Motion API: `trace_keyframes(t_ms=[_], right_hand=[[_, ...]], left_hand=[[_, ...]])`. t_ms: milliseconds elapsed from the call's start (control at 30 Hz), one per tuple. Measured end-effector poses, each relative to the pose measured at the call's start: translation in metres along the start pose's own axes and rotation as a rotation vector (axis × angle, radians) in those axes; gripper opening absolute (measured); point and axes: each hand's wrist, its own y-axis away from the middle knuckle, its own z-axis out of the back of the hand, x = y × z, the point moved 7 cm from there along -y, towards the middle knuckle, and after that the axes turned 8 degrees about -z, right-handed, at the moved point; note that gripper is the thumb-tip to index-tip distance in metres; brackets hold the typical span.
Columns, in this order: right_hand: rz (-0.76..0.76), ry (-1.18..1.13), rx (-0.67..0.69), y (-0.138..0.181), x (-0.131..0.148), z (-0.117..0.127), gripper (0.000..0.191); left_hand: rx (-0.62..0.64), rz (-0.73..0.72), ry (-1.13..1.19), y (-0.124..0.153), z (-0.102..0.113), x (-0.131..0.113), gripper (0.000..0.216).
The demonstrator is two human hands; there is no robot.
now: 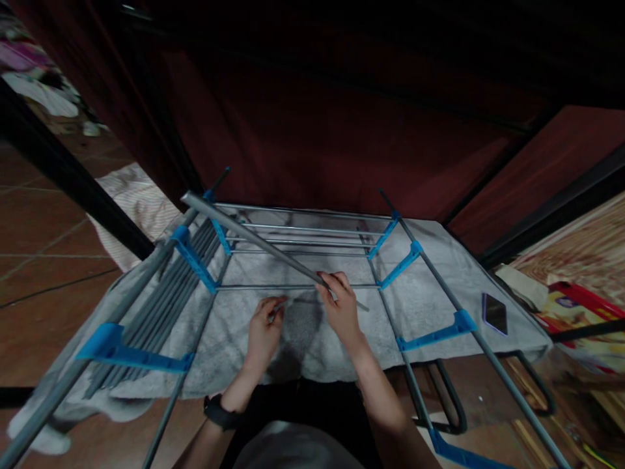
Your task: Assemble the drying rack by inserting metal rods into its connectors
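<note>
Your tube (263, 244) is plain grey; so are your rack poles (518, 395). You have bright blue brackets (139, 355) and a light grey tabletop cloth (297, 335). Your watch (223, 413) and trousers (305, 407) read black. You also see: phone (495, 314), dark screen, purple edge; backdrop (312, 143), maroon; draped cloth (137, 198), off-white, thin stripes; floor tiles (49, 231), reddish brown, paler joints.

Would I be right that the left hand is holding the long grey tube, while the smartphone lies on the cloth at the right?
Not quite: the head view shows the right hand holding the long grey tube. The smartphone does lie on the grey cloth at the right.
</note>
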Motion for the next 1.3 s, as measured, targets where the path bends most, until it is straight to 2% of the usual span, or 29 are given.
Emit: trace_keyframes(t_ms=[167,367,533,667,767,900,1067,1167,1300], right_hand=[[-0.033,0.040,0.166,0.014,-0.005,-0.026,0.030],[-0.036,0.153,0.293,0.021,-0.010,-0.047,0.033],[0.025,0.389,0.403,0.034,-0.025,-0.061,0.038],[0.048,0.540,0.441,0.046,-0.041,-0.064,0.040],[0.041,0.580,0.452,0.052,-0.050,-0.063,0.040],[0.009,0.608,0.470,0.058,-0.060,-0.064,0.040],[-0.019,0.657,0.483,0.066,-0.075,-0.061,0.043],[-0.073,0.694,0.438,0.070,-0.094,-0.046,0.040],[-0.136,0.687,0.280,0.073,-0.118,-0.007,0.035]], left_hand=[[-0.066,0.229,0.157,0.003,0.003,0.006,0.017],[-0.153,0.422,0.394,0.006,0.003,-0.001,0.017],[-0.163,0.535,0.598,0.012,-0.004,-0.004,0.030],[-0.124,0.682,0.765,0.021,-0.013,0.000,0.041],[-0.116,0.785,0.875,0.028,-0.020,0.005,0.032],[-0.168,0.858,0.891,0.034,-0.023,0.013,0.013],[-0.283,0.970,0.878,0.039,-0.019,0.028,0.015],[-0.324,1.018,0.859,0.041,-0.012,0.037,0.014],[-0.330,1.072,0.845,0.043,-0.006,0.045,0.013]])
